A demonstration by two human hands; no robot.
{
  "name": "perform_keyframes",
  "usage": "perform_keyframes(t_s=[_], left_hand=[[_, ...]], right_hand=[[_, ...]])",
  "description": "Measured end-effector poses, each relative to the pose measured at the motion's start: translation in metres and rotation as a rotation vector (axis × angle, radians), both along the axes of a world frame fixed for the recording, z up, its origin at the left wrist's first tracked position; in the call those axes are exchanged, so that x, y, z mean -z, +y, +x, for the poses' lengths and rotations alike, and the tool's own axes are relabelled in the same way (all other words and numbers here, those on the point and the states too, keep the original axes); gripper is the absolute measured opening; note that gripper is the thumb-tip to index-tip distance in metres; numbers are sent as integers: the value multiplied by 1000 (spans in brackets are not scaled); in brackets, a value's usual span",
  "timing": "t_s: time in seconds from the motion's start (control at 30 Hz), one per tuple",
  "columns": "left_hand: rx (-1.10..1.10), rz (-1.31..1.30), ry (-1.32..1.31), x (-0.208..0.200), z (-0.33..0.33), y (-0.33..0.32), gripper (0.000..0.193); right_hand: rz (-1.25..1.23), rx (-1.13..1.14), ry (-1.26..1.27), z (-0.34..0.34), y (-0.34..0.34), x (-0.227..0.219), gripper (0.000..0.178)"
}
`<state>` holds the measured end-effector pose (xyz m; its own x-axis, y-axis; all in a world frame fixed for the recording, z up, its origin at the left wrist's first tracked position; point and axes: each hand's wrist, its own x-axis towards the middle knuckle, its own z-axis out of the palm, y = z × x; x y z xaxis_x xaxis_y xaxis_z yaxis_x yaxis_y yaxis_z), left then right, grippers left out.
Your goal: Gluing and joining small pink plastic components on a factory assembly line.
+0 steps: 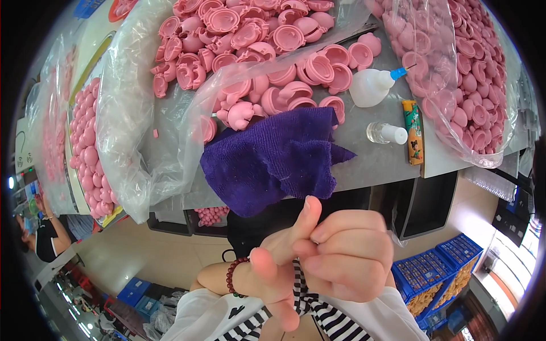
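Note:
In front of my body, past the table's near edge, my two hands meet. My left hand (pixel 277 250), with a beaded bracelet (pixel 230 278) at the wrist, has its fingers apart, one of them pointing up. Against it, my right hand (pixel 352 256) is closed, its fingers curled and its thumb and fingertip pinched together; whatever lies in the pinch is too small to make out. Just beyond, a crumpled purple cloth (pixel 273 159) hangs over the table edge. A pink plastic animal-shaped piece (pixel 242 115) rests at the cloth's far side.
Pink plastic shells (pixel 244 34) are heaped on the grey table (pixel 364 165), partly under clear plastic bags (pixel 128 113). A white squeeze bottle (pixel 368 88) with a blue needle tip, a small capped bottle (pixel 387 133) and a green-yellow packet (pixel 414 132) lie right. Blue crates (pixel 421 270) stand below.

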<state>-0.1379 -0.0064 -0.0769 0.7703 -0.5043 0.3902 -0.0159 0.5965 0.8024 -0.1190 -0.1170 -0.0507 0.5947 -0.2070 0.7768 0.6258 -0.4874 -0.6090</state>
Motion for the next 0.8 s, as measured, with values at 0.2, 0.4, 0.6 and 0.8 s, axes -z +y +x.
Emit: perform_keyframes(t_s=[0.2, 0.4, 0.6, 0.8], left_hand=[[-19, 110, -53, 0, 4, 2, 100], [-34, 216, -102, -2, 6, 12, 103], [-47, 317, -159, -4, 9, 7, 107], [-146, 253, -323, 9, 7, 1, 107]], right_hand=[[50, -62, 21, 6, -4, 2, 28], [-21, -218, 45, -2, -8, 4, 43], [25, 47, 112, 2, 5, -4, 30], [33, -88, 91, -4, 1, 1, 20]])
